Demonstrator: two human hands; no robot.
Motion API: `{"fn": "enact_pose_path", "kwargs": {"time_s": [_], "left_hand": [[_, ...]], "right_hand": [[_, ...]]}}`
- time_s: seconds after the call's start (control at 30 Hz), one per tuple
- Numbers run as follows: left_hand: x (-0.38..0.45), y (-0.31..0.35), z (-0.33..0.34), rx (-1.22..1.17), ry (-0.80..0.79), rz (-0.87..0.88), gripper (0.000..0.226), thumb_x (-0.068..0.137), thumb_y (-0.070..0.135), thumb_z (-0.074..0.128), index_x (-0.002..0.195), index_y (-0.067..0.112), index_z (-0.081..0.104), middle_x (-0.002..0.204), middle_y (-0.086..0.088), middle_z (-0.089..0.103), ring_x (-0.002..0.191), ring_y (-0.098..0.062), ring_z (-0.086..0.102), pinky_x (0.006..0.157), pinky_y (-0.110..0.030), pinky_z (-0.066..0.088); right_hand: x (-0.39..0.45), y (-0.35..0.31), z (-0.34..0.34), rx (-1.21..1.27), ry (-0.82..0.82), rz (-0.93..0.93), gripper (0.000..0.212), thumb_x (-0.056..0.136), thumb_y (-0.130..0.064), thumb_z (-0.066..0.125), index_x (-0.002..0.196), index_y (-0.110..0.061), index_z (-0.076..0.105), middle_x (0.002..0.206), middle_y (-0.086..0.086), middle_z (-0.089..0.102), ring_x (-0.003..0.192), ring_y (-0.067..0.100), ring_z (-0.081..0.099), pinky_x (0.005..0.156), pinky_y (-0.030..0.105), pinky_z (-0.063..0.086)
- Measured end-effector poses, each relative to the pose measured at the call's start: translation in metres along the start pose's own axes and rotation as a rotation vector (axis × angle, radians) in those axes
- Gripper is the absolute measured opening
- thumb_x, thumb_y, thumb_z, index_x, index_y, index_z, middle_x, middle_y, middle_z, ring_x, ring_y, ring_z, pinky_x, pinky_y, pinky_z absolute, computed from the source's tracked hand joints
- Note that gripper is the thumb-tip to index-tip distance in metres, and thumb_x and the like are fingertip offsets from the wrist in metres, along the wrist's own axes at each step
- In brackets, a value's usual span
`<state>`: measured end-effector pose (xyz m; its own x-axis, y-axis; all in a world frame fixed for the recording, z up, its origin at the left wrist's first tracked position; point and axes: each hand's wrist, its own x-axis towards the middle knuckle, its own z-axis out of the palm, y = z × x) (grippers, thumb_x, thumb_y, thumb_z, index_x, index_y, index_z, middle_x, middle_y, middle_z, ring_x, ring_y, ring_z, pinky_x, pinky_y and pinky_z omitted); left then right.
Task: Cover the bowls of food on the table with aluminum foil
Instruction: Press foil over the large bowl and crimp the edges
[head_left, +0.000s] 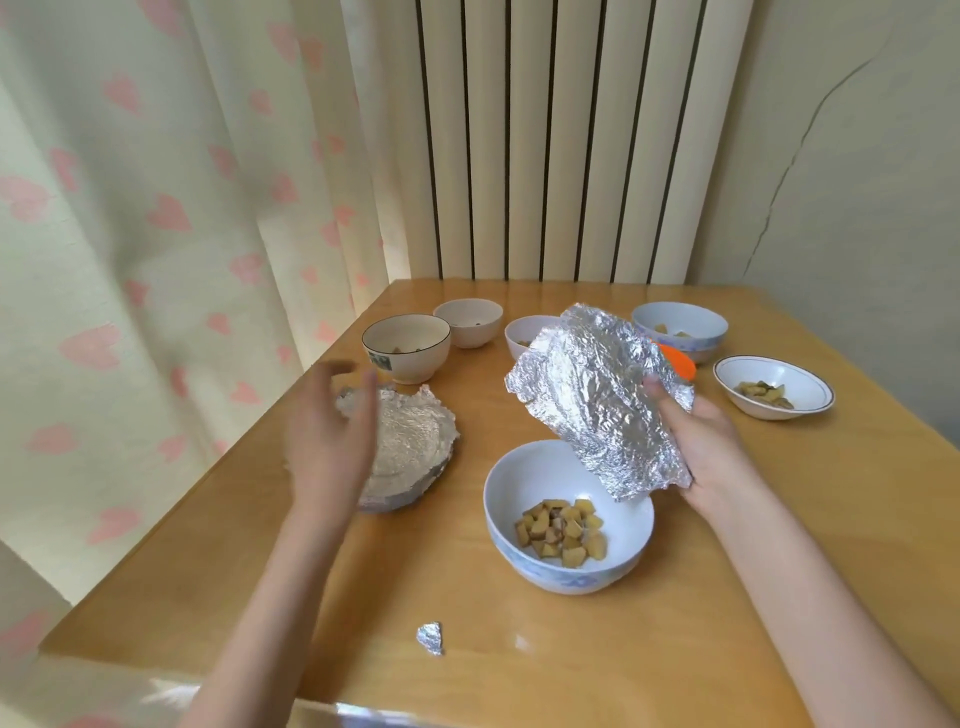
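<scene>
A white bowl with a blue pattern (524, 483) holds potato chunks in the middle of the wooden table (519, 649), uncovered. My right hand (701, 441) grips a crumpled sheet of aluminum foil (592, 395), held tilted above the bowl's far right rim. My left hand (324, 431) hovers open and blurred, above a foil-covered bowl (410, 436) at the left. Several uncovered bowls stand further back: a black-rimmed one (408, 345), a plain one (470, 322), one partly hidden behind the foil (524, 332), a blue one (680, 327) and a shallow dish (774, 387).
A small scrap of foil (431, 638) lies near the table's front edge. Something orange (678, 361) shows behind the held foil. A curtain with pink hearts hangs at the left; a radiator and wall stand behind the table.
</scene>
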<state>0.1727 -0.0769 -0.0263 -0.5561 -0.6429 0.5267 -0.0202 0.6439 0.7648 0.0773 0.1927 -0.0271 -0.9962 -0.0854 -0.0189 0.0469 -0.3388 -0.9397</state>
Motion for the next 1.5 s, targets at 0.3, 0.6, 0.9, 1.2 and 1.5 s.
{"fn": "enact_pose_path", "kwargs": {"time_s": [0.3, 0.6, 0.9, 1.2, 1.5], "left_hand": [[-0.029, 0.084, 0.020, -0.721, -0.869, -0.350, 0.052, 0.078, 0.052, 0.072, 0.096, 0.003, 0.070, 0.090, -0.011, 0.073, 0.077, -0.033, 0.068, 0.073, -0.034, 0.056], [-0.039, 0.054, 0.018, -0.539, -0.766, -0.248, 0.016, 0.080, 0.013, 0.076, 0.088, 0.002, 0.069, 0.080, -0.012, 0.075, 0.068, -0.023, 0.069, 0.064, -0.033, 0.057], [-0.039, 0.062, 0.027, -0.528, -0.516, -0.266, 0.035, 0.091, 0.035, 0.065, 0.081, 0.004, 0.054, 0.050, -0.006, 0.032, 0.035, -0.012, 0.022, 0.038, -0.019, 0.016], [-0.046, 0.053, 0.028, -0.210, -0.243, 0.051, 0.049, 0.093, 0.035, 0.064, 0.071, -0.003, 0.044, 0.056, -0.012, 0.033, 0.052, -0.016, 0.025, 0.050, -0.027, 0.018], [-0.046, 0.049, 0.029, -0.086, -0.311, 0.000, 0.042, 0.094, 0.035, 0.061, 0.073, 0.000, 0.049, 0.058, -0.023, 0.047, 0.050, -0.027, 0.039, 0.051, -0.035, 0.031]], "right_hand": [[-0.020, 0.000, 0.012, -0.237, -0.045, -0.191, 0.047, 0.067, -0.040, 0.078, 0.105, -0.015, 0.066, 0.099, 0.003, 0.074, 0.089, 0.021, 0.071, 0.082, 0.042, 0.055], [-0.025, -0.005, 0.017, -0.393, -0.021, -0.329, 0.056, 0.080, -0.045, 0.067, 0.124, -0.012, 0.061, 0.121, -0.007, 0.063, 0.115, 0.014, 0.057, 0.101, 0.032, 0.043], [-0.033, -0.006, 0.020, -0.545, -0.123, -0.433, 0.060, 0.091, -0.041, 0.049, 0.066, 0.013, 0.040, 0.046, -0.011, 0.021, 0.047, 0.005, 0.020, 0.045, 0.022, 0.015], [-0.037, -0.018, 0.016, -0.414, -0.267, -0.108, 0.030, 0.071, -0.045, 0.066, 0.098, -0.031, 0.064, 0.104, -0.006, 0.070, 0.097, 0.008, 0.063, 0.083, 0.024, 0.049], [-0.045, -0.027, 0.006, -0.645, -0.324, 0.107, 0.048, 0.079, -0.022, 0.074, 0.120, -0.035, 0.051, 0.088, 0.000, 0.065, 0.044, 0.001, 0.049, 0.028, 0.015, 0.023]]}}
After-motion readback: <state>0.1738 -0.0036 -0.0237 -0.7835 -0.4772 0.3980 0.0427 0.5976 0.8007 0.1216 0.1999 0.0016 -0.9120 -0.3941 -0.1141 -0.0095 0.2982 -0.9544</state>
